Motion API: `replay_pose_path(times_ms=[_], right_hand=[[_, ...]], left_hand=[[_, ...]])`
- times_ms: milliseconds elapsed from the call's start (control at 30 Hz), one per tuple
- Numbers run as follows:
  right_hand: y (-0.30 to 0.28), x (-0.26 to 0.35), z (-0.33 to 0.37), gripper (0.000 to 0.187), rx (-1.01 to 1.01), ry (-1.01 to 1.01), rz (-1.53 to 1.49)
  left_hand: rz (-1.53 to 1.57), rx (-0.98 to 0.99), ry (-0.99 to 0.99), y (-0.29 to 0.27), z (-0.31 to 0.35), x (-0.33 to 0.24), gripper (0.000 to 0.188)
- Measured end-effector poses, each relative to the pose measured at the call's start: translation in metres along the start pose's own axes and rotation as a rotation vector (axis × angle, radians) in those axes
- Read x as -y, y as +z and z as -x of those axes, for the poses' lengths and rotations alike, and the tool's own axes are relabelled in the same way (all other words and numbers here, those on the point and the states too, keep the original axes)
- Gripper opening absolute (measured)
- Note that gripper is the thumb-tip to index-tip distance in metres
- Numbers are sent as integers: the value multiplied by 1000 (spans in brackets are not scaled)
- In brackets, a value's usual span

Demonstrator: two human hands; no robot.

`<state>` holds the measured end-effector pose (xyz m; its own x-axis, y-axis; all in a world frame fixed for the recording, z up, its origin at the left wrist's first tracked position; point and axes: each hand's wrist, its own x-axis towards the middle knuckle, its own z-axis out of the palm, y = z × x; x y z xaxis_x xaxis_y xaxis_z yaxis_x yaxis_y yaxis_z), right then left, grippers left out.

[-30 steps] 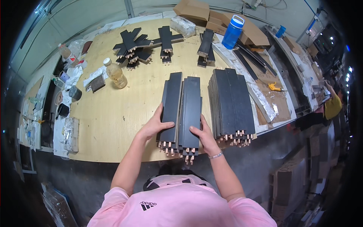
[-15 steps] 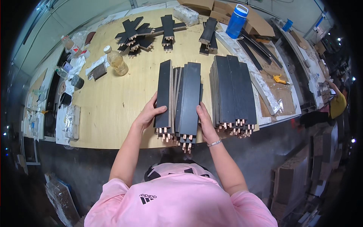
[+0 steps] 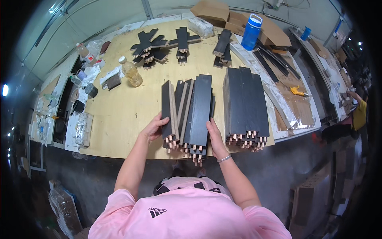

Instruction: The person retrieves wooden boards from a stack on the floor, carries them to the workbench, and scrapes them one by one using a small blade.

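A loose bundle of black wooden slats [image 3: 201,109] stands at the table's near edge, with pale dowel pegs sticking out of the near ends. My left hand [image 3: 153,128] grips the bundle's left side, its thumb on the outermost slat; that slat and its neighbours tilt, showing brown edges. Against the right side is my right hand [image 3: 217,139], thumb along the edge and the other fingers partly hidden. Together the two hands hold the bundle between them. Just right of it stands a neater stack of the same slats [image 3: 246,103], touched by neither hand.
Crossed piles of slats [image 3: 149,46] lie farther back on the wooden table [image 3: 115,135]. A bottle of yellowish liquid [image 3: 130,72] stands left, a blue water bottle [image 3: 252,32] at the back right. A yellow air gun [image 3: 297,91] lies on cardboard. Another person's yellow sleeve [image 3: 359,115] shows far right.
The left-hand slats of the bundle have tipped and spread apart, with gaps now between them. My left hand has shifted slightly down with them. The whole view has moved a little.
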<state>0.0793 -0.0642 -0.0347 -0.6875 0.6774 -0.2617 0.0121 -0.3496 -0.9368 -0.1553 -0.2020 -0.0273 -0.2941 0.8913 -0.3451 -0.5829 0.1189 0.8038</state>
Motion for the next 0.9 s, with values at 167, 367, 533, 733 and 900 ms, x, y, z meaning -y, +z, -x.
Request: replay_pose_path(times_ms=[167, 367, 533, 733, 900], right_hand=[[-9, -4, -8, 58, 20, 43, -215], [-10, 1, 2, 68, 34, -13, -133], [30, 45, 66, 55, -184, -145, 262], [69, 47, 112, 45, -455, -587, 698], [155, 45, 126, 26, -249, -385, 609]], left_hand=[[35, -22, 32, 15, 1, 17, 69], [-48, -11, -73, 2, 3, 8, 58], [-500, -216, 112, -52, 5, 12, 48], [-784, -661, 440, -136, 72, -30, 44], [-1512, -1361, 592, -286, 165, -86, 48]])
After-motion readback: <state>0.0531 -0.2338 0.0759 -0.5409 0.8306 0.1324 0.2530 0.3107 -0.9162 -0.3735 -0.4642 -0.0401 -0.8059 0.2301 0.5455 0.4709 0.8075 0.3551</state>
